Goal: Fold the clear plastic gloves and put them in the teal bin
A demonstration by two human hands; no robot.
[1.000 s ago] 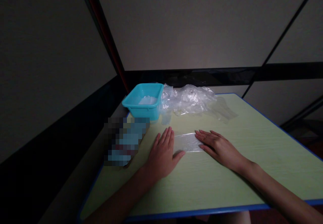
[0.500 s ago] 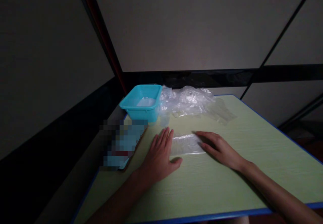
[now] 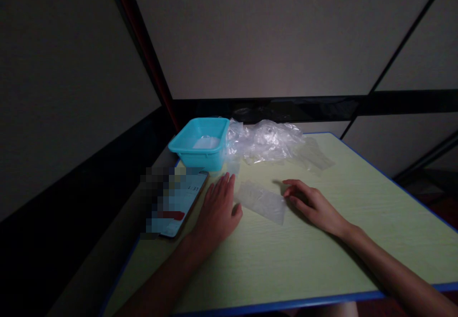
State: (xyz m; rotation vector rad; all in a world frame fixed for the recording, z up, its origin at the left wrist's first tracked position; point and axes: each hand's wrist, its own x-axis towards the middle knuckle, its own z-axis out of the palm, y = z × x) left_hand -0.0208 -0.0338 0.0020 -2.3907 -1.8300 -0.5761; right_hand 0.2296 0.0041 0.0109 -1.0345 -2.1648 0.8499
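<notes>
A small flat clear plastic bag (image 3: 262,201) lies on the pale green table (image 3: 304,260), turned at a slant. My left hand (image 3: 216,209) rests flat beside its left end with fingers stretched out, thumb near the bag's edge. My right hand (image 3: 312,204) sits at the bag's right end, fingers curled down and touching its edge. Neither hand lifts the bag.
A turquoise plastic tub (image 3: 200,143) with something white inside stands at the table's back left. A heap of crumpled clear plastic bags (image 3: 272,143) lies to its right. A phone (image 3: 179,202) lies at the left edge. Dark walls surround the table.
The bag has rotated from lying straight across to a slant. My left hand slid left, off the bag. My right hand's fingers curled at the bag's right end.
</notes>
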